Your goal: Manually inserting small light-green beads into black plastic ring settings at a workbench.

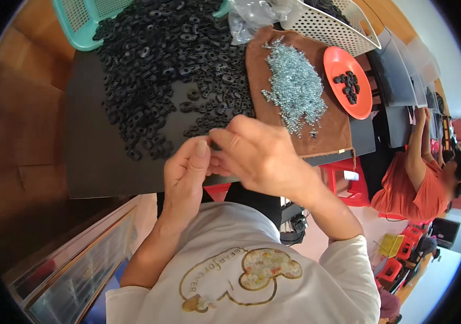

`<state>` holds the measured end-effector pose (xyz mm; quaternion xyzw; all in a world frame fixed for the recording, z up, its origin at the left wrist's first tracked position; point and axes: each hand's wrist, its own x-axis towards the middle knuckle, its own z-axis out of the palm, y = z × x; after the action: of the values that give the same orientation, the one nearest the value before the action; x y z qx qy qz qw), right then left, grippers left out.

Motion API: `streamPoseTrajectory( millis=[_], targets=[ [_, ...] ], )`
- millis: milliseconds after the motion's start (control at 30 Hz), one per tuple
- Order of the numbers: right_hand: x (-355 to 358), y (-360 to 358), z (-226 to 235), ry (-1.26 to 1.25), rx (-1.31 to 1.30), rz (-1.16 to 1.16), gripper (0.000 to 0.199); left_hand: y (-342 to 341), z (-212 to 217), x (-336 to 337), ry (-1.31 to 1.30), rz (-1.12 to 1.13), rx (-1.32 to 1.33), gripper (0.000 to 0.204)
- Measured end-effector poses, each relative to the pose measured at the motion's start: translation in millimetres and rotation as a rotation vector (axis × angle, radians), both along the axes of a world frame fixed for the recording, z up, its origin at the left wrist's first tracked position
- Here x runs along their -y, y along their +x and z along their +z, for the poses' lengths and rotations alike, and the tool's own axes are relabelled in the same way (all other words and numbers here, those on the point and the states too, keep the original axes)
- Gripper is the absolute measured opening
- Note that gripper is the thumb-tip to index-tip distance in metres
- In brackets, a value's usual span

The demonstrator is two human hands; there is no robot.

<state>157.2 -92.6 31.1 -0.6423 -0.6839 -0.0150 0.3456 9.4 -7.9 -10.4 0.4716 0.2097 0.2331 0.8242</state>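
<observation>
My left hand (pixel 186 170) and my right hand (pixel 260 154) meet over the table's near edge, fingertips pinched together. A dark spot shows between them, but the fingers cover most of whatever is held, so I cannot make it out. Just beyond my hands spreads a large pile of small black oval plastic parts (pixel 160 65). To its right, a heap of small shiny silvery-blue metal pieces (pixel 295 81) lies on a brown cloth (pixel 338 124). Several black parts (pixel 348 86) rest in an orange-red plate (pixel 363 100) at the cloth's right side.
A green basket (pixel 74 27) stands at the far left, a clear plastic bag (pixel 244 21) at the far middle. Behind the cloth is a white perforated basket (pixel 327 29) with black contents. Clear bins (pixel 397 70), a red stool (pixel 352 183) and a person in orange (pixel 414 189) are on the right.
</observation>
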Motion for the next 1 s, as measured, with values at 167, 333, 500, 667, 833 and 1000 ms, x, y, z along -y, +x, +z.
streamPoseTrajectory(
  millis=[167,333,500,667,833,1000],
  targets=[
    [8.8,-1.4,-1.1,0.044,0.127,-0.019,0.032,9.9,10.4,5.7,0.029,0.051,-0.074,0.035],
    [18.8,8.1,-4.2,0.090,0.158,-0.034,0.037,15.9,10.1,7.5,0.005,-0.060,-0.022,0.034],
    [23.4,7.3,-6.7,0.104,-0.131,-0.025,0.043,16.9,2.2,6.4,-0.100,-0.075,0.061,0.025],
    [34.2,17.1,-10.5,0.078,-0.363,-0.009,0.045,19.9,8.8,10.1,-0.150,-0.033,0.018,0.027],
    [32.8,13.9,-18.3,0.135,-0.331,0.006,0.038,16.9,3.7,10.9,-0.087,-0.088,0.046,0.024],
    [33.6,11.1,-20.6,0.137,-0.255,0.003,0.041,15.3,4.5,7.4,-0.048,-0.139,-0.022,0.023]
  ],
)
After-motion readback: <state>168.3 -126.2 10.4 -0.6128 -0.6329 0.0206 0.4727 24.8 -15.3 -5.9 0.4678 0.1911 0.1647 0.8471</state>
